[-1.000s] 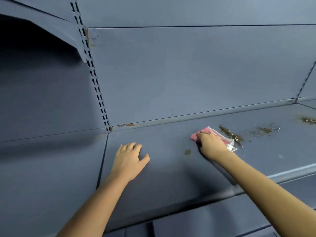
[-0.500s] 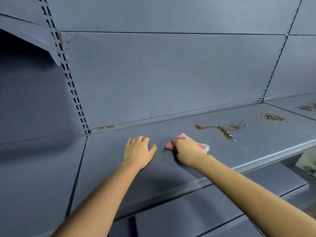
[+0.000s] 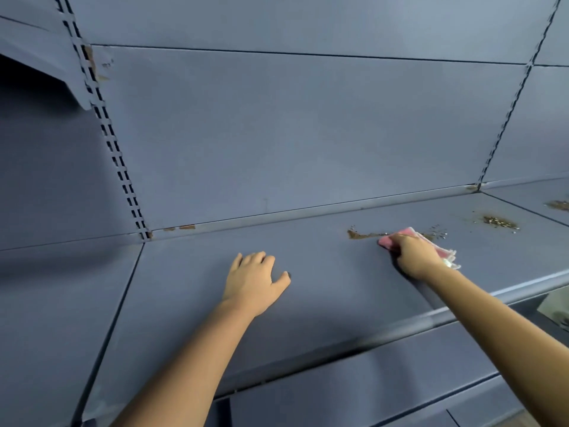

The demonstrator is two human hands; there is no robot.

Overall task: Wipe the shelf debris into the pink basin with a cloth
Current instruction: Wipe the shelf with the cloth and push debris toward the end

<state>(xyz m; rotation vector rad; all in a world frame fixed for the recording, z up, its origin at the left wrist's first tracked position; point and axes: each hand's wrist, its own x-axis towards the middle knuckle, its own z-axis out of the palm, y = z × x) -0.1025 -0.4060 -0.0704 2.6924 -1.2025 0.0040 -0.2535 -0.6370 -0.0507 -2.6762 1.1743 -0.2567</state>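
My right hand (image 3: 414,255) presses a folded pink cloth (image 3: 388,241) flat on the blue-grey metal shelf (image 3: 323,288). The cloth sits on a brown streak of debris (image 3: 360,234) that runs left from under it. A second patch of debris (image 3: 498,222) lies further right on the same shelf, and a third patch (image 3: 558,205) on the neighbouring shelf. My left hand (image 3: 254,280) rests flat on the shelf, fingers spread, holding nothing. No pink basin is in view.
A slotted upright (image 3: 114,149) stands at the left and another upright (image 3: 511,109) at the right against the back panel. The shelf's front lip (image 3: 462,309) runs below my right forearm. A lower shelf (image 3: 369,392) lies underneath. A pale object (image 3: 554,306) shows at the right edge.
My right hand slid the cloth left toward my left hand, then back right onto the brown streak. My left hand stayed flat on the shelf.
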